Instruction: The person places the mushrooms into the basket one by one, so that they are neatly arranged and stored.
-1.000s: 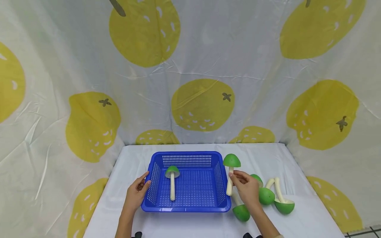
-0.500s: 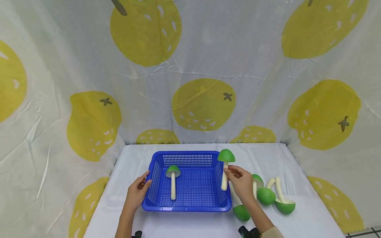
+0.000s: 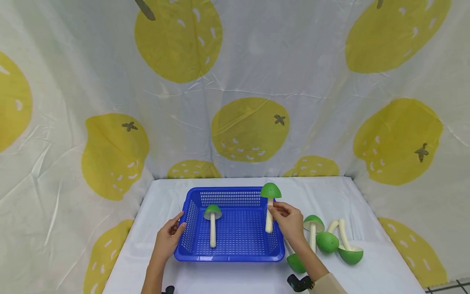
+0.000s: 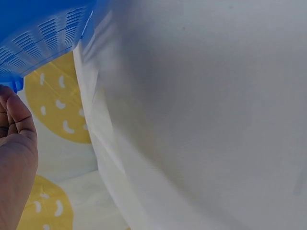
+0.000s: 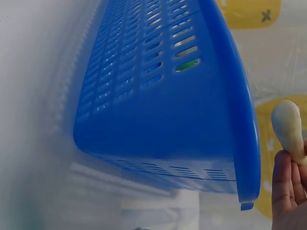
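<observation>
A toy mushroom [image 3: 271,190] with a green cap and pale stem is pinched by the stem in my right hand [image 3: 288,222], cap up, over the right part of the blue plastic basket [image 3: 227,259]. The stem's rounded end [image 5: 287,120] shows past the basket rim in the right wrist view. My left hand [image 3: 167,241] grips the basket's left rim, thumb on top; in the left wrist view its curled fingers [image 4: 19,115] are at the rim's edge. Another green-capped mushroom [image 3: 213,230] lies inside the basket at the left.
Several more green-capped mushrooms lie on the white cloth [image 3: 264,281] right of the basket, among them an upturned one [image 3: 351,255] and one partly behind my right forearm [image 3: 295,263]. A lemon-print curtain [image 3: 312,122] encloses the table at the back and sides.
My right hand has carried the mushroom leftward and slightly up, from beside the basket's right rim to over its inside. My left hand has stayed at the left rim.
</observation>
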Tool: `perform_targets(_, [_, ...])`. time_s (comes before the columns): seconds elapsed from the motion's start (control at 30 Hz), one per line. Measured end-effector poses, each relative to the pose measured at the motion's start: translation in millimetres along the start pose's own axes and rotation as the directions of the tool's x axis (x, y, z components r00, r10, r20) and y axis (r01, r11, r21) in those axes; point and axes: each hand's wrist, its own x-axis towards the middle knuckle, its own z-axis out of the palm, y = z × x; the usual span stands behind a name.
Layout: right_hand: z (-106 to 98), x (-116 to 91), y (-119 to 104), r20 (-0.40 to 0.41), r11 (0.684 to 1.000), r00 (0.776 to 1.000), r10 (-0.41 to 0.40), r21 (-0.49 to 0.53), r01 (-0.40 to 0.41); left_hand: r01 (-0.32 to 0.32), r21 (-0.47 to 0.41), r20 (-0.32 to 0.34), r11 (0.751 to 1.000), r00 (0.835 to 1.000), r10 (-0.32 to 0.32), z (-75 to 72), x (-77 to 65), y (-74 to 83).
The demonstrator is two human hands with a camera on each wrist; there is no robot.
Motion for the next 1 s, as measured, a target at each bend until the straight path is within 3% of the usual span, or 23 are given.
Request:
perform_targets(0.2, [8,2,-4,0.036,0.998,0.999,-0.028,0.063,0.026,-0.023,0.003,-0.008,1.0,1.0,0.023,1.3,0.3,0.2])
perform_targets(0.5, [21,4,-14,0.072,0.996,0.994,-0.077,0.053,0.074,-0.004,0.0,0.002,1.0,1.0,0.004,-0.9,0.5,1.6])
perform_targets(1.0, [41,7,-11,0.122,0.994,0.991,-0.055,0.095,0.044,-0.005,-0.013,-0.008,1.0,1.0,0.005,0.4,0.7,-0.2])
